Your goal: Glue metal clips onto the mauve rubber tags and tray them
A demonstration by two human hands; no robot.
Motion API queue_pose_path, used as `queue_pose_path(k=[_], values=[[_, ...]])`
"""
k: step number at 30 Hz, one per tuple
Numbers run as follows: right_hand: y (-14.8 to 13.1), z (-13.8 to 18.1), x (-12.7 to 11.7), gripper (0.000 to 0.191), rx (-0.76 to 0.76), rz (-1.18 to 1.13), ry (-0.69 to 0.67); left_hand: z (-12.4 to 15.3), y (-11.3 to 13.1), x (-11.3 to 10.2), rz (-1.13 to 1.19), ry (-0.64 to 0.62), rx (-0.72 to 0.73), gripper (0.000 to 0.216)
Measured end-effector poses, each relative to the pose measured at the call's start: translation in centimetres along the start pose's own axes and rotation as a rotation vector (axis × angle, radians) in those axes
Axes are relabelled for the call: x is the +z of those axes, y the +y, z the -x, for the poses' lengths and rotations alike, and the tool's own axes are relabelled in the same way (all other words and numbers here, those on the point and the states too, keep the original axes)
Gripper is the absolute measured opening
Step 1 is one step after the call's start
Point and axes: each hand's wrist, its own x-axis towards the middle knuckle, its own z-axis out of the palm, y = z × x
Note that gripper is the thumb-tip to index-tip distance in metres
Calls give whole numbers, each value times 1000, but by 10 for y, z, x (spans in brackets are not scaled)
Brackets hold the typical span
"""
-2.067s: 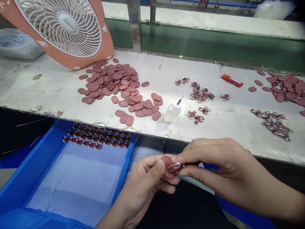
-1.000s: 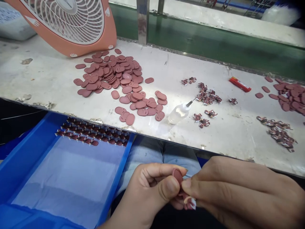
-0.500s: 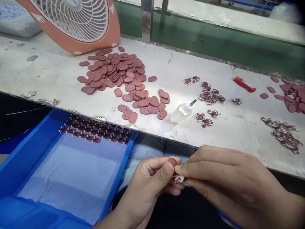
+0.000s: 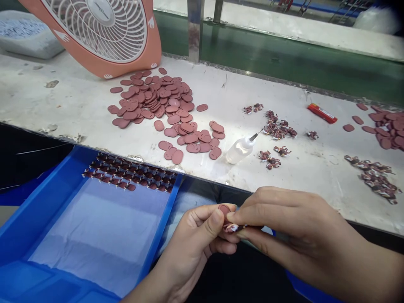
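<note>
Below the bench edge my left hand [image 4: 195,244] pinches a small reddish-brown oval disc [image 4: 224,209] between thumb and fingers. My right hand [image 4: 284,223] meets it from the right, fingers closed on a small dark patterned piece [image 4: 232,227] pressed against the disc. Both hands hover over my lap, beside the blue tray [image 4: 47,198].
A pile of the same oval discs [image 4: 158,103] lies on the white bench [image 4: 63,109] by an orange fan [image 4: 101,29]. A small glue bottle [image 4: 240,148], scattered patterned pieces [image 4: 277,128], a red lighter [image 4: 322,113] and another disc pile [image 4: 386,126] lie right. Rows of assembled pieces [image 4: 129,173] line the tray's far end.
The hands stayed joined on the disc and small piece, dipping lower and then rising back under the bench edge. The disc has turned edge-on, mostly hidden by my left thumb.
</note>
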Motion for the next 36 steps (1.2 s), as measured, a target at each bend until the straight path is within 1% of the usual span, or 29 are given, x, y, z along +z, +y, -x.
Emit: queue_pose_path(k=[1, 3, 5, 7, 11, 13, 17, 22, 27, 29, 31, 32, 34, 36], values=[[-1, 0, -1, 14, 10, -6, -11, 0, 1, -1, 8, -15, 2, 30], [-2, 0, -2, 22, 24, -26, -20, 0, 2, -4, 20, -49, 10, 28], [-2, -1, -2, 35, 26, -41, -4, -1, 3, -6, 35, -75, 19, 26], [-1, -2, -3, 40, 22, -44, 25, -2, 4, -9, 67, -87, 21, 24], [3, -5, -1, 27, 34, -58, 53, -4, 4, -15, 140, -116, 1, 22], [5, -7, 1, 25, 31, -73, 63, -5, 5, -17, 153, -122, 4, 23], [8, -11, 7, 27, 39, -109, 75, -7, 5, -21, 149, -118, 18, 24], [9, -15, 12, 29, 43, -147, 88, -7, 6, -22, 131, -143, 39, 24], [9, -17, 14, 25, 56, -171, 112, -5, 9, -21, 107, -171, 50, 27], [10, -18, 15, 24, 32, -162, 136, -6, 10, -21, 96, -175, 48, 31], [11, -19, 19, 23, -10, -127, 188, -7, 11, -22, 83, -138, 45, 40], [11, -19, 22, 21, -35, -93, 227, -7, 11, -22, 75, -84, 64, 44], [14, -19, 31, 17, -86, 15, 335, -7, 9, -24, 58, 97, 178, 43], [17, -19, 44, 16, -142, 180, 449, -6, 6, -26, 20, 272, 349, 33]])
